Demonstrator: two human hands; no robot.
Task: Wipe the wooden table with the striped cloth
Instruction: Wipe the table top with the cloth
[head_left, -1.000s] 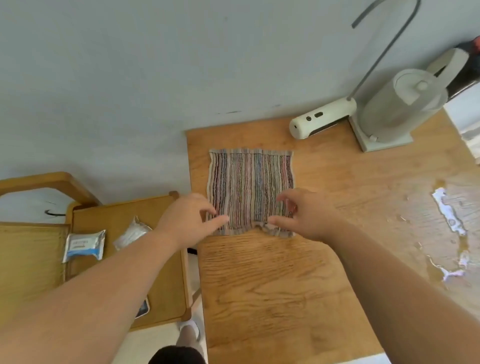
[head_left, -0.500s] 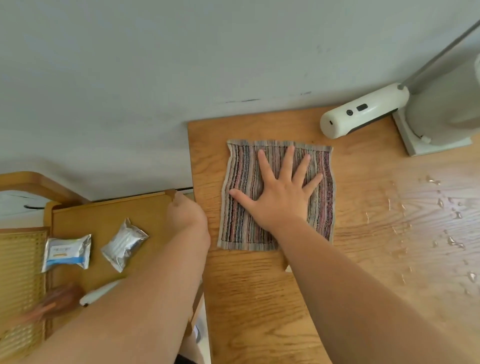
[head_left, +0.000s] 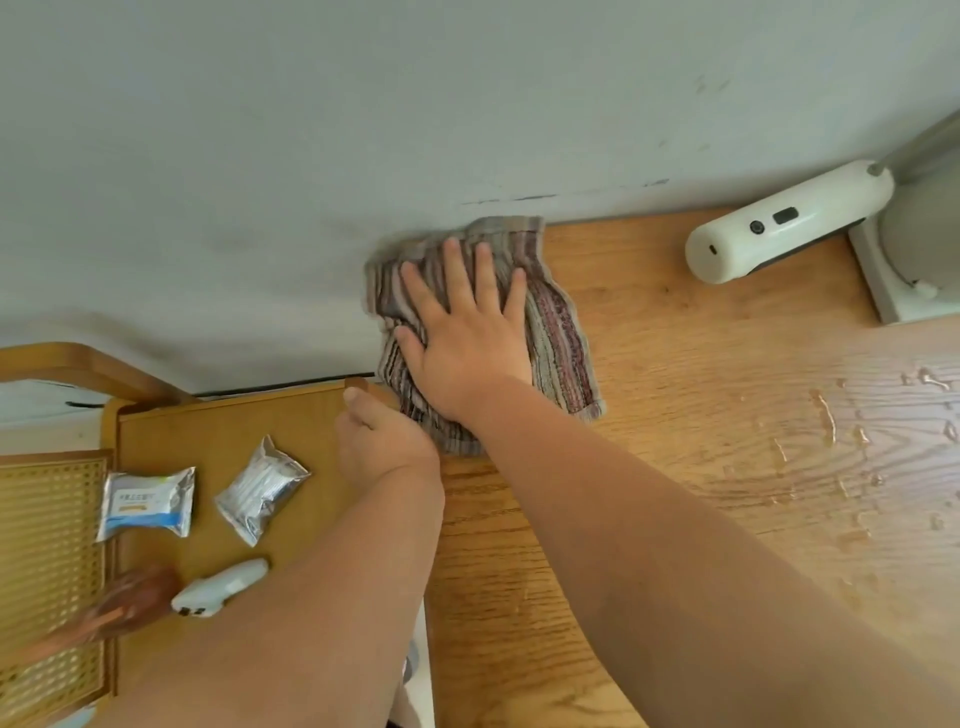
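Note:
The striped cloth (head_left: 558, 332) lies bunched at the far left corner of the wooden table (head_left: 675, 415), its far edge against the wall. My right hand (head_left: 467, 338) presses flat on it with fingers spread. My left hand (head_left: 382, 441) sits at the table's left edge, just beside the cloth's near corner, fingers loosely curled; whether it touches the edge is hidden. Water drops and streaks (head_left: 857, 431) glisten on the table to the right.
A white handheld device (head_left: 784, 228) lies at the back right beside a grey stand base (head_left: 893, 280). Left of the table, a lower wooden tray (head_left: 218, 426) holds two foil packets (head_left: 148, 504) (head_left: 262, 488) and a small white device (head_left: 221, 595).
My right hand went from pinching the cloth's near edge to lying flat on it, then pushed it left and back to the table corner, crumpling it. My left hand let go and withdrew to the table's edge.

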